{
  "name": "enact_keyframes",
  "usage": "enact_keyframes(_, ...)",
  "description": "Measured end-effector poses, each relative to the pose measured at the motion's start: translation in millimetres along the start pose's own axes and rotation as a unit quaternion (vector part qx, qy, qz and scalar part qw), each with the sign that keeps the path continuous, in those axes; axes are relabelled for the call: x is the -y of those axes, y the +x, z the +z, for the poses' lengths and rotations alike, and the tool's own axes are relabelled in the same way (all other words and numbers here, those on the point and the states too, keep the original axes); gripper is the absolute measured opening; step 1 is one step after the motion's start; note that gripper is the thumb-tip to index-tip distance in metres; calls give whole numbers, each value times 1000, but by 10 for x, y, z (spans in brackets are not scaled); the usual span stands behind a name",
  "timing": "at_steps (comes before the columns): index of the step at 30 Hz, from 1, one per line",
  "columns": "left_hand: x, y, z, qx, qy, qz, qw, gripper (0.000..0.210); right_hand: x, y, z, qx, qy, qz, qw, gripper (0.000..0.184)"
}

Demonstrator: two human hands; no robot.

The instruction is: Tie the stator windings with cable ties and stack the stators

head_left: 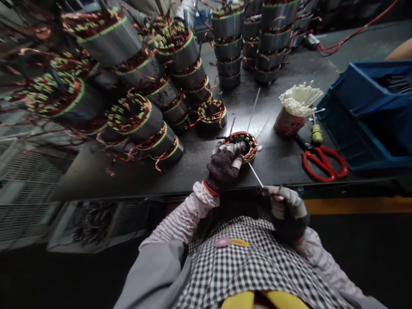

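Observation:
A small motor stator (252, 155) with copper windings lies near the table's front edge. My left hand (225, 165), in a dark glove with taped fingertips, is closed over the stator's left side, hiding part of it. Toward my body, my right hand (287, 208) pinches the end of a white cable tie (256, 175) that stretches taut from the stator's near rim. Another tie's thin tail (254, 110) sticks up from its far side. Right of the stator, a tub (289, 122) holds a bundle of white cable ties (301, 99).
Stacks of stators (174, 81) crowd the left and back of the table (199, 171). Red-handled scissors (325, 163), a yellow-green-handled tool (317, 134) and blue bins (370, 128) stand at the right. Another person's arm (401, 50) shows at the right edge.

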State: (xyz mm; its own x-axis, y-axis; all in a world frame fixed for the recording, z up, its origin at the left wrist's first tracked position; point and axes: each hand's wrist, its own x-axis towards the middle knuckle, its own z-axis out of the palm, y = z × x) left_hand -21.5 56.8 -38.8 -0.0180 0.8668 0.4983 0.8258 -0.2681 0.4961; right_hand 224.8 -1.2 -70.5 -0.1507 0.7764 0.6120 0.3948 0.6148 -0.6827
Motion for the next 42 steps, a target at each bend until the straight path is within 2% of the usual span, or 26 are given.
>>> enact_keyframes(3, -68, 57, -100, 37, 24, -6, 999, 40, 6, -60, 64, 23, 11, -57, 998, 13)
enact_keyframes(7, -112, 119, -202, 71, 46, -12, 996, 45, -43, 269, 184, 36, 19, -86, 995, 20)
enact_keyframes(10, -111, 102, -187, 58, 38, -13, 998, 43, -37, 390, 186, 34, 26, -86, 995, 19)
enact_keyframes(15, -90, 49, -107, 32, 47, -13, 998, 46, 41, 241, 12, 16, -25, -97, 995, 27)
enact_keyframes(17, -94, 45, -98, 32, 42, -13, 999, 45, 71, 231, 14, 33, -21, -85, 996, 27)
enact_keyframes(20, -110, 56, -103, 35, 10, -20, 999, 44, 51, 342, 148, 47, -4, -68, 997, 24)
enact_keyframes(24, -113, 64, -104, 45, -77, -79, 993, 34, -74, 564, 359, 50, 75, -51, 995, 18)
enact_keyframes(27, -86, 54, -91, 49, -145, -111, 982, 28, -106, 688, 376, 75, 142, 38, 986, 18)
enact_keyframes(30, -57, 43, -75, 44, -136, -76, 987, 20, -39, 809, 304, 109, 229, 157, 954, 21)
enact_keyframes(32, -47, 42, -61, 40, -121, -54, 990, 17, 23, 907, 265, 131, 270, 201, 933, 26)
enact_keyframes(34, -47, 45, -45, 38, -113, -50, 992, 18, 57, 1004, 258, 140, 265, 200, 933, 28)
enact_keyframes(37, -54, 49, -40, 39, -104, -48, 993, 19, 18, 1104, 303, 145, 198, 174, 954, 27)
enact_keyframes(42, -56, 52, -118, 50, -127, -42, 990, 14, -129, 1113, 378, 163, 118, 136, 970, 24)
